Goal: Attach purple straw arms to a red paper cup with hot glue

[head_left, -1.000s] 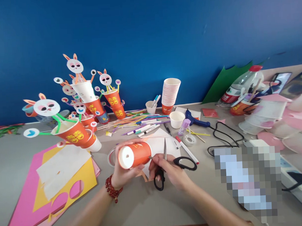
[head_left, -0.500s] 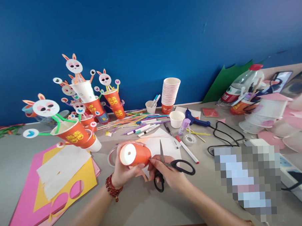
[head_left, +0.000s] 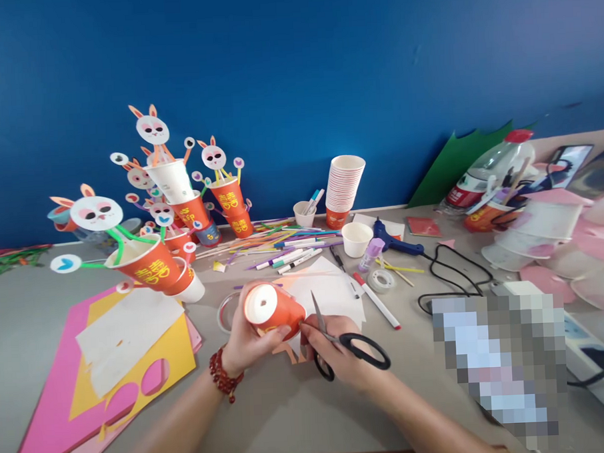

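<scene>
My left hand [head_left: 250, 345] is wrapped round a red paper cup [head_left: 284, 314] that lies tilted, its white base with a small hole facing up and left. Black-handled scissors [head_left: 363, 349] are in my right hand [head_left: 340, 352], their blades pointing up and away. The fingertips of that hand pinch at the cup's rim on the right; whether they hold anything there is hidden. Under both hands lie a white paper sheet [head_left: 329, 289] and some peach paper scraps [head_left: 298, 355]. A roll of clear tape [head_left: 226, 313] is partly covered by my left hand.
Rabbit-faced cup figures [head_left: 148, 266] stand at the left, behind pink and yellow paper [head_left: 180, 355]. Markers [head_left: 296, 257], a cup stack [head_left: 346, 184] and a blue glue gun [head_left: 395, 242] are at the back. A corded power strip [head_left: 587, 347] lies right.
The cup has tipped slightly, so its base sits a little farther right. My right hand and the scissors have turned slightly, with the blade tip now lower and farther left.
</scene>
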Motion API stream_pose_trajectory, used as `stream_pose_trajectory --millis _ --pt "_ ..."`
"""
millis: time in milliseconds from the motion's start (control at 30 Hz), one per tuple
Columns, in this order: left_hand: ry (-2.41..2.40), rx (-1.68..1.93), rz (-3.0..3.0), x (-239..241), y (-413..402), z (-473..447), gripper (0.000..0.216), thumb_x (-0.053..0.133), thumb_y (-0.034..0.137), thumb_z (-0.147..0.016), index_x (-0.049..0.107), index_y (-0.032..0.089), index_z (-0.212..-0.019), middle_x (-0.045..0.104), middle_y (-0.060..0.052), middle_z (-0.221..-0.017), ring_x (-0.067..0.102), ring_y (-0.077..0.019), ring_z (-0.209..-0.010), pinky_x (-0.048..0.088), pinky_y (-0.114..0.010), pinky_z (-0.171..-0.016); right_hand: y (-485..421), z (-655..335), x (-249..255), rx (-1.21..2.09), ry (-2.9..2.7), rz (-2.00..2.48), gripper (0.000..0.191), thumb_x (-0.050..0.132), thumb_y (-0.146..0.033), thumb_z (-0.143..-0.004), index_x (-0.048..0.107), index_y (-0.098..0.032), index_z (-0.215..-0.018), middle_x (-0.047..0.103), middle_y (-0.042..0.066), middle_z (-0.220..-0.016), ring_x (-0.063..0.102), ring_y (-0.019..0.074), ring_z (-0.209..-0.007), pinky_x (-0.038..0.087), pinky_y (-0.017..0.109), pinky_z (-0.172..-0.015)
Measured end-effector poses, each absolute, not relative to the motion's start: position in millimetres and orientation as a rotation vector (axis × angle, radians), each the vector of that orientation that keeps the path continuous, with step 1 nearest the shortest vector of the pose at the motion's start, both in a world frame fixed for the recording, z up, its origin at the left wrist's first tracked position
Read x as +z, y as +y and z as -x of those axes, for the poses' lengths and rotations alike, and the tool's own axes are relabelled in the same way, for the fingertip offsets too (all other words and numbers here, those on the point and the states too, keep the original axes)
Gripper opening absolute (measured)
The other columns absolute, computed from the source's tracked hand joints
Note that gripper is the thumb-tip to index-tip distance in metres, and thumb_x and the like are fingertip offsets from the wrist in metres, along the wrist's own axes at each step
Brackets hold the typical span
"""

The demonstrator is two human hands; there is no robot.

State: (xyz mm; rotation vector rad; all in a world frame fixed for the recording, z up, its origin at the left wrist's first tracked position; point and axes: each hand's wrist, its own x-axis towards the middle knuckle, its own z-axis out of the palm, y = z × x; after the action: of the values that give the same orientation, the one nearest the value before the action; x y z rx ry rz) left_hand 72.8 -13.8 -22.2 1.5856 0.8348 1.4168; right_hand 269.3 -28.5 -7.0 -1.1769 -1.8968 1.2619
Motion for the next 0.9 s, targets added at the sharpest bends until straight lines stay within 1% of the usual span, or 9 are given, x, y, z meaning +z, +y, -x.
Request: stream_pose_trajectory --millis 233,433,533,600,700,767,800,900 --pt "0.899 1.347 -1.528 -22 -14 -72 0.058 0.077 0.024 -0.072 0.045 0.02 -0.12 0.063 -0.013 -0.112 0.064 -0.0313 -0.102 0.052 -0.049 -0.09 -27 -271 -3 0.898 -2.143 1.09 0.039 0.033 -0.031 -0.1 0.056 -0.019 -0.071 0.062 0.0 -0.062 0.059 0.013 -0.057 0.038 0.023 -0.057" --pt "0.95 1.297 -1.591 -20 -13 -67 0.054 0.077 0.029 -0.071 0.05 0.019 -0.116 0.062 -0.012 -0.108 0.064 -0.0293 -0.098 0.052 -0.044 -0.086 -26 -270 -11 0.557 -2.297 0.993 0.039 0.034 -0.026 -0.099 0.057 -0.019 -0.069 0.06 0.002 -0.057 0.056 0.0141 -0.052 0.035 0.026 -0.055" --pt "0.921 1.271 -1.569 -19 -12 -67 0.055 0.076 0.029 -0.072 0.048 0.019 -0.118 0.062 -0.011 -0.108 0.064 -0.0275 -0.096 0.053 -0.042 -0.084 -26 -271 -11 0.522 -2.338 0.969 0.037 0.035 -0.026 -0.098 0.057 -0.019 -0.069 0.062 0.004 -0.059 0.058 0.0156 -0.054 0.036 0.027 -0.057" --pt "0.839 1.312 -1.534 -19 -12 -69 0.056 0.076 0.03 -0.074 0.046 0.02 -0.12 0.063 -0.011 -0.108 0.065 -0.0276 -0.096 0.054 -0.043 -0.083 -27 -271 -9 0.692 -2.278 1.012 0.039 0.035 -0.03 -0.098 0.057 -0.019 -0.068 0.061 0.003 -0.058 0.057 0.0149 -0.054 0.037 0.026 -0.057" --pt "0.718 1.473 -1.57 -20 -14 -75 0.057 0.078 0.028 -0.072 0.046 0.021 -0.119 0.065 -0.011 -0.109 0.065 -0.0294 -0.1 0.053 -0.048 -0.087 -29 -269 -6 1.249 -1.962 1.167 0.041 0.038 -0.04 -0.098 0.057 -0.019 -0.068 0.06 0.0 -0.057 0.053 0.012 -0.049 0.038 0.023 -0.051" --pt "0.712 1.577 -1.658 -21 -15 -79 0.057 0.08 0.025 -0.071 0.047 0.021 -0.118 0.065 -0.012 -0.112 0.064 -0.0302 -0.104 0.051 -0.051 -0.092 -29 -265 -6 1.602 -1.642 1.198 0.04 0.042 -0.047 -0.095 0.057 -0.019 -0.07 0.059 -0.001 -0.055 0.052 0.0111 -0.046 0.037 0.021 -0.046" --pt "0.724 1.608 -1.699 -21 -15 -80 0.058 0.08 0.024 -0.071 0.048 0.022 -0.118 0.065 -0.012 -0.113 0.064 -0.0304 -0.105 0.05 -0.052 -0.094 -29 -263 -7 1.728 -1.495 1.175 0.039 0.044 -0.05 -0.092 0.056 -0.019 -0.071 0.059 -0.001 -0.054 0.052 0.0111 -0.046 0.036 0.021 -0.044" --pt "0.757 1.639 -1.72 -22 -16 -82 0.059 0.081 0.024 -0.07 0.046 0.023 -0.118 0.066 -0.011 -0.111 0.065 -0.0301 -0.105 0.05 -0.053 -0.094 -29 -258 -12 1.898 -1.253 1.071 0.04 0.05 -0.055 -0.087 0.055 -0.019 -0.07 0.057 -0.002 -0.051 0.053 0.0112 -0.046 0.035 0.02 -0.042"
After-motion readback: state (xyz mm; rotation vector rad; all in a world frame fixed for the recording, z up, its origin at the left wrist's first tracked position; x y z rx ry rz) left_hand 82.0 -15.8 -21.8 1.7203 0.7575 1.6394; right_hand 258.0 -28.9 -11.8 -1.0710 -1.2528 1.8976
